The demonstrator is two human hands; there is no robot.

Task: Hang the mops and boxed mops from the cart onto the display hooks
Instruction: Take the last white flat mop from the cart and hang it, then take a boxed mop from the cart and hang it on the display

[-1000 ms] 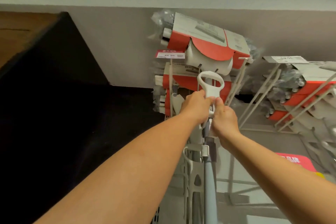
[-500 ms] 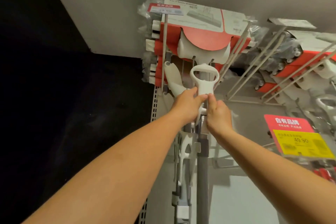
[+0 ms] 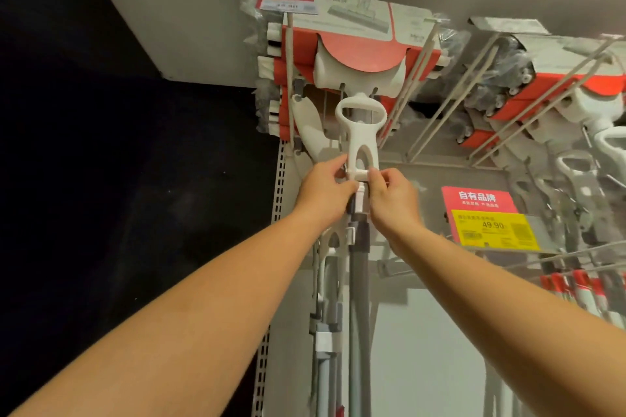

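Head view: my left hand (image 3: 321,193) and right hand (image 3: 394,200) are pinching the white loop-handled plastic mop (image 3: 360,135). Hanging is looking unfinished.

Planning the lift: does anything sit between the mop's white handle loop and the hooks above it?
Yes: boxed mops already hang just above the mop handle, filling the hooks there; whether a free hook remains is unclear.

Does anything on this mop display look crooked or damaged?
Nothing stands out. The boxed mops hang neatly, and the left hand and right hand hold the white mop handle straight below them.
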